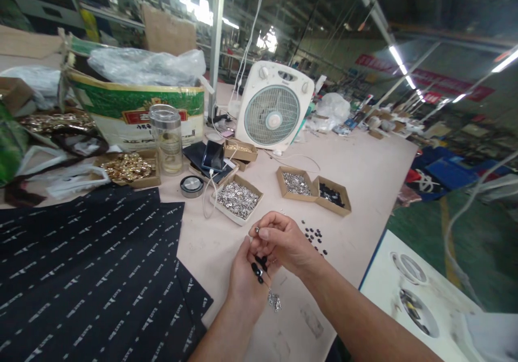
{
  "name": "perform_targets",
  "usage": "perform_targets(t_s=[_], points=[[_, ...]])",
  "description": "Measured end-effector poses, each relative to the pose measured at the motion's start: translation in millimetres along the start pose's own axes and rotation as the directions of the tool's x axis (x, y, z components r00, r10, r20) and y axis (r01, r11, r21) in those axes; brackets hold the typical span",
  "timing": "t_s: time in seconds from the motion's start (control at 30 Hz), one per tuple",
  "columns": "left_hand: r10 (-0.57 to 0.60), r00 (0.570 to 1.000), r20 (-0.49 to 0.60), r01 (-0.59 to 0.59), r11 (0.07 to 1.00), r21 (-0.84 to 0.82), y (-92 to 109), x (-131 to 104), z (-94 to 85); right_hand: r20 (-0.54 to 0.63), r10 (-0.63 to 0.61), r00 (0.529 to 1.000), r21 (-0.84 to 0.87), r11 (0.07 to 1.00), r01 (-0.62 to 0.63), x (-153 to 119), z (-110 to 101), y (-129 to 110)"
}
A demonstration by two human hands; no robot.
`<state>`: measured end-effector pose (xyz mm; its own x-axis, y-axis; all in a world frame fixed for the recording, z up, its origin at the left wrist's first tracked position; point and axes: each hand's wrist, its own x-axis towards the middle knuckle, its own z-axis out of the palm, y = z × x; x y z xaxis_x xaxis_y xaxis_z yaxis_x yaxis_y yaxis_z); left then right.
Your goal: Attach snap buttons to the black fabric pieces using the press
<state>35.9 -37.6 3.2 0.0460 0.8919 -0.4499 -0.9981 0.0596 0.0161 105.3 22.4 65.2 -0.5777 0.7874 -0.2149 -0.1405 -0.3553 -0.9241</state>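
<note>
The right hand (283, 241) pinched a small silver piece (257, 230) at lower centre; the left hand (246, 281) cupped black buttons (258, 270) above the desk (364, 168).

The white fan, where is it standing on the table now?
In the head view the white fan stands at the far middle of the table, behind the small cardboard boxes, right of the glass jar.

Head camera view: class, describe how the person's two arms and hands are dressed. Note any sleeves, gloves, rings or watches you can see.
Both arms are bare to the picture's lower edge, with no sleeves in view. The left hand and right hand wear no gloves. No ring, watch or bracelet shows on the fingers or wrists. Nails are short and unpainted.
</note>
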Motion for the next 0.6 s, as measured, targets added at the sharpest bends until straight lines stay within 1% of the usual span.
perform_targets(t_s=[0.07, 0.17, 0.3, 0.47, 0.6], points=[[0.008, 1.000, 0.001, -0.008, 1.000, 0.005, -0.2, 0.3, -0.3, 0.022, -0.006, 1.000, 0.076, 0.997, 0.005, 3.3, 4.1, 0.0], [0.013, 1.000, 0.015, -0.013, 1.000, 0.007, -0.6, 0.7, -1.9, 0.052, -0.012, 0.999, 0.103, 0.995, 0.007, 5.9, 8.0, -1.6], [0.015, 1.000, 0.015, -0.014, 1.000, -0.003, -0.8, 1.4, -3.7, 0.070, -0.020, 0.997, 0.070, 0.997, 0.015, 6.9, 9.5, -1.2], [0.011, 0.999, 0.032, -0.011, 1.000, 0.000, -0.1, 0.5, -2.0, 0.037, -0.016, 0.999, 0.021, 1.000, 0.015, 6.7, 9.1, 0.5], [0.010, 0.999, 0.052, -0.009, 1.000, -0.012, 0.1, 0.0, -0.2, 0.034, -0.012, 0.999, -0.050, 0.999, 0.014, 5.8, 7.6, -1.2]])
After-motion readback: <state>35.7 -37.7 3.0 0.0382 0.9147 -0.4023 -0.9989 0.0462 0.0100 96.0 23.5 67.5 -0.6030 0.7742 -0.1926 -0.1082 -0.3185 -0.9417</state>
